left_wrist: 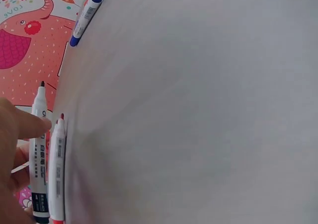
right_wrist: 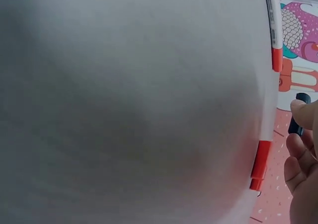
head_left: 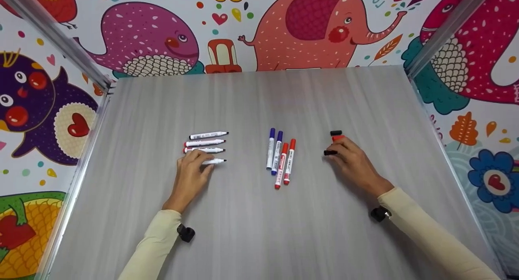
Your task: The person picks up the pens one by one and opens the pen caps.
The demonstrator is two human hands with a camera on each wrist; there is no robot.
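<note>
My left hand (head_left: 189, 175) pinches an uncapped whiteboard marker (left_wrist: 39, 157) with a black tip and black end, its tip pointing right in the head view. Just beyond it lie three more uncapped markers side by side: one with a black end (head_left: 207, 135) and two with red ends, the farther red-ended marker (head_left: 206, 142) and the nearer red-ended marker (head_left: 209, 150). On the right, my right hand (head_left: 357, 166) pinches a small black cap (right_wrist: 295, 123) between thumb and fingers. Red caps (right_wrist: 260, 160) lie on the table by these fingers, partly hidden in the head view, with another black cap (head_left: 336, 133) behind them.
Between the hands, two blue-capped markers (head_left: 270, 148) and two red-capped markers (head_left: 289, 162) lie close together on the grey table (head_left: 251, 231). Printed cartoon panels (head_left: 227, 28) stand along the back and sides, with metal posts (head_left: 446, 33) at the back corners.
</note>
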